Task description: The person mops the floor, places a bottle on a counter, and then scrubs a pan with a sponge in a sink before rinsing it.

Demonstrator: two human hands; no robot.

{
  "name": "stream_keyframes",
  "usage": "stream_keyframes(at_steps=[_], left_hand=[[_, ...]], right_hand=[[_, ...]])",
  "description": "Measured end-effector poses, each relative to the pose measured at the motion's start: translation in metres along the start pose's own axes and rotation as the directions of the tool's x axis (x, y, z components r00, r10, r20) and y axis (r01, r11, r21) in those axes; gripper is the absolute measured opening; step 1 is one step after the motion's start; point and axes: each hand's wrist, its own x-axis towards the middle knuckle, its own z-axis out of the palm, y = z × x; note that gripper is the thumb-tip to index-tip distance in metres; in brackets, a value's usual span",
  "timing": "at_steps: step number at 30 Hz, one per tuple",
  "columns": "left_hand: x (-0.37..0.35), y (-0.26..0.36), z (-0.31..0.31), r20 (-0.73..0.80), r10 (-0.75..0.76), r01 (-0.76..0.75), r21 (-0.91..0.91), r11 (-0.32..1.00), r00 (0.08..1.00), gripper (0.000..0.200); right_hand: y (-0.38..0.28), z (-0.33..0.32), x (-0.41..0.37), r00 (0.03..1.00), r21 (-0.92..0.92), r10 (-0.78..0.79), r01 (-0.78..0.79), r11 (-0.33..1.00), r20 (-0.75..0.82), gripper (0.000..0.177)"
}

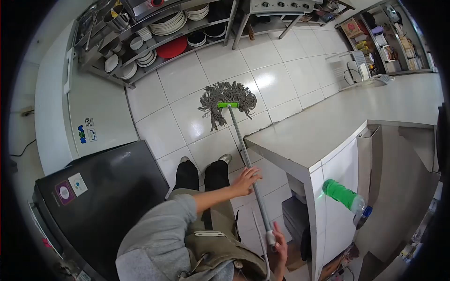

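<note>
A string mop with grey strands and a green clamp [228,105] rests its head on the tiled floor. Its grey metal pole slants back toward me. My left hand [244,181] is around the middle of the pole, with the fingers laid loosely across it and partly extended. Lower down, my right hand [280,244] holds the pole beside its white end cap [271,238]; some fingers point upward and the palm is partly hidden. Both hands are on the mop.
White tiles [187,117] lie ahead. A counter [300,136] with a sharp corner is close on the right, bearing a green-labelled bottle [344,194]. On the left stand a dark fridge [103,201] and a white freezer [101,107]. Shelves of plates [168,25] line the back.
</note>
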Motion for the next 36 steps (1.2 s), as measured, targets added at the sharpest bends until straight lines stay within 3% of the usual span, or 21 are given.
stream_keyframes(at_steps=[1,2,3,4,5,7,8,9,11,12,13,16,17,20,23,25,29,31,33,35,36], left_hand=[[0.009,-0.003,0.018,-0.124,-0.11,0.089,-0.16,0.983,0.986,0.02],[0.022,-0.009,0.028,-0.234,-0.234,0.152,-0.323,0.934,0.944,0.014],[0.037,-0.018,0.032,-0.244,-0.236,0.151,-0.321,0.935,0.941,0.014],[0.05,-0.026,0.034,-0.294,-0.255,0.147,-0.342,0.928,0.921,0.02],[0.065,-0.037,0.035,-0.345,-0.273,0.142,-0.36,0.922,0.898,0.03],[0.099,-0.066,0.016,-0.385,-0.234,0.062,-0.41,0.91,0.893,0.028],[0.113,-0.086,0.006,-0.395,-0.165,0.016,-0.354,0.935,0.904,0.03],[0.125,-0.109,-0.004,-0.402,-0.097,-0.028,-0.295,0.955,0.911,0.032],[0.145,-0.167,-0.014,-0.263,-0.06,0.029,-0.118,0.993,0.963,0.033],[0.154,-0.186,-0.017,-0.255,-0.013,-0.013,-0.098,0.995,0.967,0.033],[0.166,-0.208,-0.024,-0.249,0.042,-0.06,-0.066,0.996,0.967,0.033],[0.187,-0.239,-0.058,-0.199,-0.017,0.02,0.009,1.0,0.98,0.03],[0.183,-0.244,-0.07,-0.201,-0.029,0.031,0.009,0.999,0.979,0.03],[0.161,-0.249,-0.117,-0.372,-0.082,0.084,-0.013,0.996,0.924,0.024],[0.135,-0.266,-0.148,-0.352,-0.1,0.123,0.042,0.992,0.931,0.019],[0.109,-0.273,-0.166,-0.372,-0.135,0.164,0.047,0.985,0.918,0.013],[0.041,-0.278,-0.206,-0.549,-0.243,0.215,-0.116,0.97,0.8,0.015],[0.006,-0.282,-0.218,-0.643,-0.252,0.268,-0.075,0.96,0.723,0.017],[-0.032,-0.29,-0.226,-0.653,-0.31,0.343,-0.082,0.936,0.691,0.019],[-0.069,-0.297,-0.234,-0.69,-0.332,0.421,-0.044,0.906,0.643,0.022],[-0.09,-0.306,-0.238,-0.641,-0.383,0.453,-0.062,0.89,0.665,0.021]], right_hand=[[0.002,0.007,0.0,0.962,-0.315,-0.269,0.239,0.919,-0.055,0.033],[0.007,0.014,0.009,0.96,-0.313,-0.277,0.248,0.917,-0.05,0.033],[0.012,0.02,0.02,0.893,-0.287,-0.434,0.388,0.876,-0.116,0.028],[0.015,0.025,0.029,0.803,-0.274,-0.568,0.513,0.813,-0.181,0.035],[0.011,0.03,0.042,0.807,-0.277,-0.567,0.514,0.812,-0.166,0.035],[-0.004,0.052,0.077,0.727,-0.17,-0.68,0.661,0.731,-0.098,0.04],[-0.002,0.067,0.096,0.671,-0.14,-0.726,0.713,0.687,-0.149,0.038],[0.005,0.076,0.114,0.681,-0.133,-0.721,0.709,0.693,-0.129,0.038],[0.032,0.094,0.153,0.575,-0.205,-0.79,0.764,0.612,-0.213,0.04],[0.048,0.1,0.175,0.55,-0.156,-0.781,0.779,0.608,-0.295,0.04],[0.049,0.111,0.193,0.558,-0.14,-0.779,0.78,0.61,-0.285,0.04],[0.039,0.135,0.228,0.609,-0.12,-0.758,0.756,0.644,-0.234,0.041],[0.032,0.142,0.234,0.58,-0.062,-0.794,0.799,0.598,-0.182,0.039],[0.013,0.167,0.239,0.553,0.048,-0.832,0.833,0.551,-0.045,0.038],[0.0,0.188,0.235,0.583,0.114,-0.812,0.805,0.582,0.025,0.038],[-0.006,0.204,0.231,0.606,0.143,-0.793,0.781,0.608,0.061,0.039],[-0.009,0.236,0.228,0.607,0.312,-0.756,0.689,0.654,0.244,0.037],[-0.014,0.261,0.221,0.542,0.35,-0.727,0.642,0.682,0.422,0.034],[-0.011,0.286,0.22,0.518,0.362,-0.728,0.639,0.679,0.45,0.034],[0.001,0.304,0.225,0.493,0.465,-0.693,0.516,0.72,0.526,0.033],[0.01,0.317,0.229,0.513,0.492,-0.689,0.482,0.725,0.512,0.034]])
